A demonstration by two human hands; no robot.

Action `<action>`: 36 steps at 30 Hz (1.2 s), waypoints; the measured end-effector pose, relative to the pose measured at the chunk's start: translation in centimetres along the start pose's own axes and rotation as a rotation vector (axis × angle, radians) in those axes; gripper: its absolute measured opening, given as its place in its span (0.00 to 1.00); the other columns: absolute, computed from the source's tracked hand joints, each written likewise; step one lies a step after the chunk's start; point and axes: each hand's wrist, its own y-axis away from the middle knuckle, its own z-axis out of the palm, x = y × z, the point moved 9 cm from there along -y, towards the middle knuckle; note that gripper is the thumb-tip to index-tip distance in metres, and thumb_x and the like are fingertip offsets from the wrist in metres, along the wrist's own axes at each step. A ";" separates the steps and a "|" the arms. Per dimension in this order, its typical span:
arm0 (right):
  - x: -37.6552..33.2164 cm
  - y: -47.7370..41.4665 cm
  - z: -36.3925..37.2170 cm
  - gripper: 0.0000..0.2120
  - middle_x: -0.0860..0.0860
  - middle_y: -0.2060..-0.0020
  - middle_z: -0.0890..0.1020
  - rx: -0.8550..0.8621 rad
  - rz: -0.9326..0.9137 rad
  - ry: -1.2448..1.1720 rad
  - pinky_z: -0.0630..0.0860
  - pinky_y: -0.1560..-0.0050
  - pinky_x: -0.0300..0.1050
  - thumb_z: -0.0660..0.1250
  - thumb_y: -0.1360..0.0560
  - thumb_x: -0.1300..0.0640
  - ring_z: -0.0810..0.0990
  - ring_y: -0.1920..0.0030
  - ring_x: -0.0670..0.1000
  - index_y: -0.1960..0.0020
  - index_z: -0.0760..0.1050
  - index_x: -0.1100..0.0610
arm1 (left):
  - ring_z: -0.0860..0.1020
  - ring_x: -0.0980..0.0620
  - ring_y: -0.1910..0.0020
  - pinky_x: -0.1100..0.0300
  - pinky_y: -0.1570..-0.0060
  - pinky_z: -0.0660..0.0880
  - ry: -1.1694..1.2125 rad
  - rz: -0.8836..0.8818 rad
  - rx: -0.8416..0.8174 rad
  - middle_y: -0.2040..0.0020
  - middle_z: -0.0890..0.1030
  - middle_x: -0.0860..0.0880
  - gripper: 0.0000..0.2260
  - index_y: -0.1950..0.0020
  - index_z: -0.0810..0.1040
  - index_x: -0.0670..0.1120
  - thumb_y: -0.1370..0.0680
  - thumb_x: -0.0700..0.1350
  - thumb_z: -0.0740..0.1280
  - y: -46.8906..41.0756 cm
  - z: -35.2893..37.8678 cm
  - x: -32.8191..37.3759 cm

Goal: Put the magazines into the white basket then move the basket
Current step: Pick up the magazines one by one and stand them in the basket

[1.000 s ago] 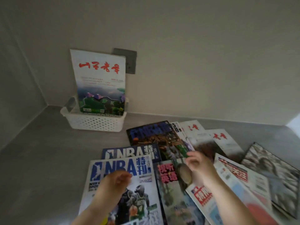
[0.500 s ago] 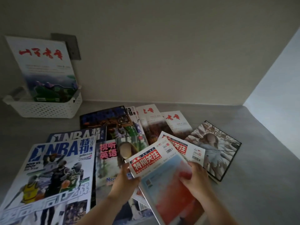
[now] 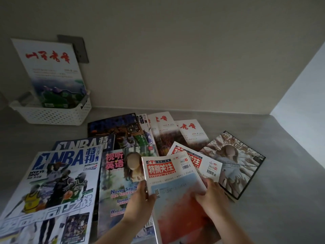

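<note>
the person holds a red-and-white "special focus" magazine (image 3: 173, 187) in both hands, raised a little off the spread of magazines on the grey counter (image 3: 263, 217); the left hand (image 3: 140, 198) pinches its left edge, thumb on the cover, and the right hand (image 3: 212, 196) clamps the right edge, fingers curled over a second copy (image 3: 198, 161) just beneath. the white basket (image 3: 52, 115) sits well apart at the far left against the wall, with one white magazine (image 3: 51, 71) already standing upright in it and leaning back. to do this pick well, the person would likely want to peel only the top copy free, since the two covers overlap and may drag together; a firm hold on the spine side should stop the pages fanning. carrying it upright and sliding it in front of the standing one seems the tidy way
</note>
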 end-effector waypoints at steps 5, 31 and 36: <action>-0.1 -0.1 0.1 0.27 0.52 0.43 0.77 0.005 -0.013 -0.015 0.72 0.45 0.46 0.69 0.34 0.47 0.74 0.41 0.53 0.38 0.68 0.52 | 0.77 0.51 0.50 0.59 0.52 0.77 0.243 -0.005 -0.032 0.49 0.78 0.51 0.15 0.44 0.66 0.52 0.24 0.34 0.58 -0.3 -0.5 0.0; -40.9 -2.7 0.8 0.04 0.52 0.61 0.82 -0.275 -0.481 -0.662 0.78 0.56 0.44 0.67 0.28 0.61 0.81 0.61 0.50 0.61 0.79 0.55 | 0.79 0.54 0.57 0.64 0.60 0.76 0.353 0.357 0.456 0.55 0.80 0.54 0.12 0.58 0.77 0.56 0.26 0.38 0.64 -8.3 -41.1 6.1; -49.2 -4.9 1.8 0.07 0.55 0.59 0.80 -0.173 -0.512 -0.632 0.76 0.52 0.51 0.65 0.28 0.61 0.79 0.59 0.54 0.53 0.80 0.63 | 0.78 0.51 0.56 0.60 0.58 0.75 0.346 0.345 0.575 0.54 0.79 0.52 0.08 0.50 0.79 0.49 0.26 0.38 0.64 -13.1 -48.6 5.3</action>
